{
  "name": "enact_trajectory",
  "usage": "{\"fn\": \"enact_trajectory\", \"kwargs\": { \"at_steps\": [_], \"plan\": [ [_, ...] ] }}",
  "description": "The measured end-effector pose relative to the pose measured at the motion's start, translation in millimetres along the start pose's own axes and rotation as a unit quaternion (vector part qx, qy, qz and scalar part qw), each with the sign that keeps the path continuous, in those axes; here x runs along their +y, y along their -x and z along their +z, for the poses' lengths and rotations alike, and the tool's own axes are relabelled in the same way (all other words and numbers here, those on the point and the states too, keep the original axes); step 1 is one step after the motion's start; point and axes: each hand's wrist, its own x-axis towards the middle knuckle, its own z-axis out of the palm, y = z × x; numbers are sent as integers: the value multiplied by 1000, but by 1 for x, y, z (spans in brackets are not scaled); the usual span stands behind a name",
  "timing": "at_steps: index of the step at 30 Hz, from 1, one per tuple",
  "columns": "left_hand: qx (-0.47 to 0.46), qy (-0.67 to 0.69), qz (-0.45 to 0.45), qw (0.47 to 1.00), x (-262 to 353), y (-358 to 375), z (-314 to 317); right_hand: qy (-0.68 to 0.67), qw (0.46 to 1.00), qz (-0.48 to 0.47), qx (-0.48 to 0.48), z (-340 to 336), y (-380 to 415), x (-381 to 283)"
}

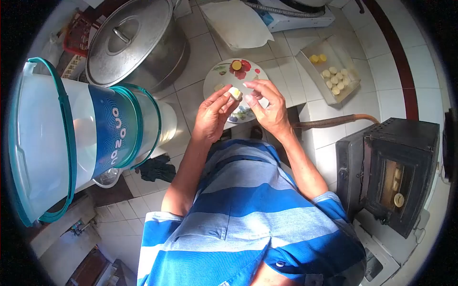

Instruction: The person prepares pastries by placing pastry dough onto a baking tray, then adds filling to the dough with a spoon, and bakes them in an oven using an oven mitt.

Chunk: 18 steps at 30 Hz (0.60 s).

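Observation:
My left hand point(211, 114) pinches a small piece of white dough with a yellow centre point(234, 93) between thumb and fingers. Just to its right, my right hand point(272, 108) is open, its fingers apart and nothing visible in them. Both hands are over a white plate point(210, 75) printed with flowers and fruit. A round yellow ball point(237, 65) lies near the plate's far edge. Partly behind my left fingertips is a pale lump point(219, 87) on the plate.
A clear tray point(310, 52) at the right holds white rounds point(336, 81) and yellow balls point(318, 58). A large lidded pot point(138, 43) and stacked plastic buckets point(102, 128) stand left. White paper point(236, 24) lies behind the plate. A dark oven point(400, 152) is right.

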Motion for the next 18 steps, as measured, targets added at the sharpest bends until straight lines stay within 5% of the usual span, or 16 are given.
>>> {"fn": "enact_trajectory", "kwargs": {
  "at_steps": [2,18],
  "plan": [
    [-8,-6,19,1000,-2,0,1,135,980,-140,44,0,3,-2],
    [-3,-41,20,999,-5,1,10,339,921,-194,-2,2,13,0]
  ]
}}
